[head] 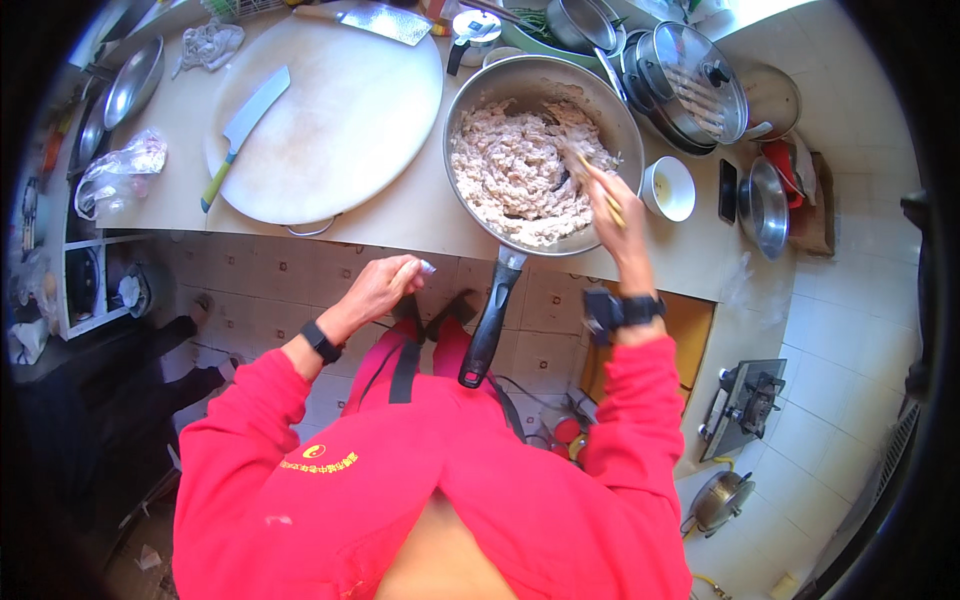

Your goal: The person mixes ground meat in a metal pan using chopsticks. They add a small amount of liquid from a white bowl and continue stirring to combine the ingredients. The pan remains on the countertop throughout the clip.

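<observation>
My right hand grips wooden chopsticks, their far ends in pale minced meat. The mince fills much of a deep frying pan on the counter, with blur around the chopstick tips. Toward my body, the pan's black handle juts out past the counter edge. My left hand hovers in front of that edge, left of the handle and apart from the pan. Its fingers are closed around a small pale object, too little exposed to name. Close to the pan's right side stands a white bowl holding a little yellowish liquid.
A kitchen knife and a cleaver lie on a round white cutting board. Behind the pan are a lidded glass jar and stacked pots. At right are a phone, a steel bowl and a gas burner.
</observation>
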`<state>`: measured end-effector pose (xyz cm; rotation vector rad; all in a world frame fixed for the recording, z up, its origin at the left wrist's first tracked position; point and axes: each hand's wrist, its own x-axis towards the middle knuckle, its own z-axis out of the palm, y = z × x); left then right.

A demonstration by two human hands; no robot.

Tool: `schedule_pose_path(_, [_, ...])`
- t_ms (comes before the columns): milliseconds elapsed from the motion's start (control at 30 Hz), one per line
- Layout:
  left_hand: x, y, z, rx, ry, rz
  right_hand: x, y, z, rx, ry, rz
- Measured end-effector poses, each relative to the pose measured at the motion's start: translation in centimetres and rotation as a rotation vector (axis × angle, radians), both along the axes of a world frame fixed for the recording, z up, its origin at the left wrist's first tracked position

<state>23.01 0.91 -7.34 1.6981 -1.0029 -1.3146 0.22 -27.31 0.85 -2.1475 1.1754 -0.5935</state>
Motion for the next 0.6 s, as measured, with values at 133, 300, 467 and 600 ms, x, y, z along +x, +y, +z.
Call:
schedule_pose_path(133, [-0.5, -3.7, -1.1, -0.113, -0.172, 0.001, 3.4, 3.2, -2.4, 0.092, -0.253, 0.421])
schedule_pose_path(300, [0.7, -5.8, -3.0, -0.139, -0.362, -0.074, -4.0, 3.0, -1.2, 0.212, -0.022, 0.274])
schedule_pose_path(467, [2.8, -7.5, -5.6, -0.223, -0.454, -0.147, 1.8, -0.3, -2.7, -0.045, -0.201, 0.116])
schedule_pose_path(600, [4.5, -8.4, -7.3, -0.271, -0.423, -0.214, 3.9, 6.3, -1.8, 0.171, -0.182, 0.266])
